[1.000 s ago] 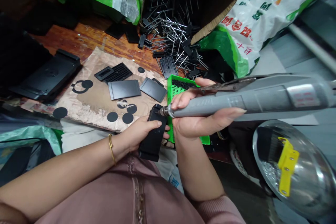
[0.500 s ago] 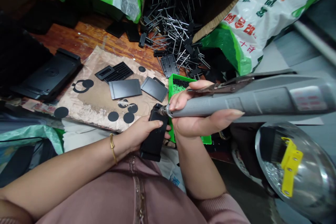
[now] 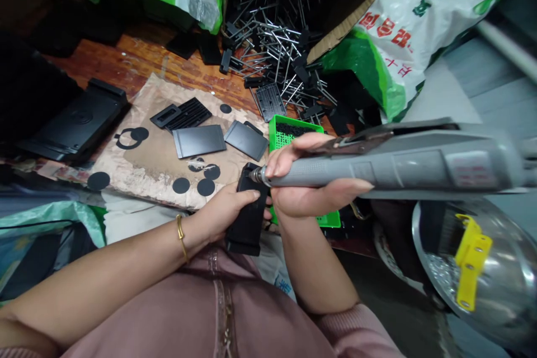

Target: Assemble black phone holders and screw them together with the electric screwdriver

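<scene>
My left hand (image 3: pixel 229 208) is closed around a black plastic holder (image 3: pixel 245 229), its thumb lying across the front and fingertips showing at the far edge. A grey electric screwdriver (image 3: pixel 327 170) lies in my right hand (image 3: pixel 302 190), fingers wrapped near its nose. The tip of the tool meets the upper end of the black holder; whether a screw sits under it is hidden. Behind my right hand stands a green plastic basket (image 3: pixel 274 123) with small black parts inside. Flat black plates (image 3: pixel 200 141) and several black discs (image 3: pixel 181 185) lie on cardboard just beyond my left hand.
A cardboard box (image 3: pixel 352 22) spills metal rods with black ends (image 3: pixel 272 39) at the back. To the right, a metal bowl (image 3: pixel 503 246) holds a yellow strip (image 3: pixel 474 268) and small shiny pieces. A larger black part (image 3: pixel 79 120) sits at left, on the wooden table (image 3: pixel 138 59).
The screwdriver's rear end has shifted slightly left with my right hand, its tip still at the holder's upper end. My left hand keeps its hold. The camera view has shifted a little.
</scene>
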`<state>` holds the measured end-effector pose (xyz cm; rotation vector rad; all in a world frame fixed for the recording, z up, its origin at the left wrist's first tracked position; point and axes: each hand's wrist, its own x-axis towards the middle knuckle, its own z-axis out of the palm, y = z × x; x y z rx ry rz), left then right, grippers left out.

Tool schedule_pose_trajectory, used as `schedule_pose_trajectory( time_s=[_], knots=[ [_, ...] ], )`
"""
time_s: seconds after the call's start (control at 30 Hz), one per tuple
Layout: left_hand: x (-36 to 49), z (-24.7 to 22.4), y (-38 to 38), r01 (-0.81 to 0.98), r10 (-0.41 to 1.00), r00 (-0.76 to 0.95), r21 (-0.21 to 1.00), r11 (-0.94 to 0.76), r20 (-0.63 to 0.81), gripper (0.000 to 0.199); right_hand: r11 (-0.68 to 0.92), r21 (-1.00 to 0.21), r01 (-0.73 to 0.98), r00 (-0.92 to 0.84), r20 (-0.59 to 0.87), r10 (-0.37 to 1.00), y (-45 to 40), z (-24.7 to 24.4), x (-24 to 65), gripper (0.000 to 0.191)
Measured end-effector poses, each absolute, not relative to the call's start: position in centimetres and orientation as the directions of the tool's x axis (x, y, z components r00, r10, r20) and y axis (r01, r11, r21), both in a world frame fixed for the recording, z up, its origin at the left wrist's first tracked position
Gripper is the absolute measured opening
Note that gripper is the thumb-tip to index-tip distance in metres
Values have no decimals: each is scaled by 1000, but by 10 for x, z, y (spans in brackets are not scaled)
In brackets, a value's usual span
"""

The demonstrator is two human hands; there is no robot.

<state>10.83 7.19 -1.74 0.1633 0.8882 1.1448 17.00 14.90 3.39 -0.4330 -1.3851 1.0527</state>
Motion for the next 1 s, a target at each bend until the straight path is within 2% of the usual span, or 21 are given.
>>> schedule_pose_trajectory(
  time_s=[0.1, 0.2, 0.3, 0.4, 0.63, 0.8, 1.0],
  knots=[
    [109, -13, 74, -786, 831, 55, 489, 377, -553, 15, 538, -782, -314, -63, 583, 810, 145, 39, 169, 55],
    [113, -7, 74, -869, 762, 10, 372, 328, -648, 13, 598, -744, -298, 42, 616, 787, 142, 44, 167, 58],
    [120, -4, 68, -889, 753, 66, 303, 342, -655, 15, 599, -745, -295, -20, 631, 776, 142, 43, 163, 62],
    [121, -5, 62, -858, 805, 71, 375, 350, -589, 20, 586, -747, -315, -79, 635, 768, 144, 43, 165, 60],
    [101, -5, 71, -745, 820, 48, 526, 409, -570, 23, 673, -712, -199, 61, 676, 734, 152, 52, 233, 56],
    [100, -6, 79, -733, 813, 42, 535, 421, -581, 24, 655, -746, -124, 123, 643, 756, 157, 31, 280, 52],
    [100, -4, 83, -712, 792, 34, 541, 447, -610, 28, 606, -792, -75, 193, 585, 788, 155, 10, 289, 55]
  ],
)
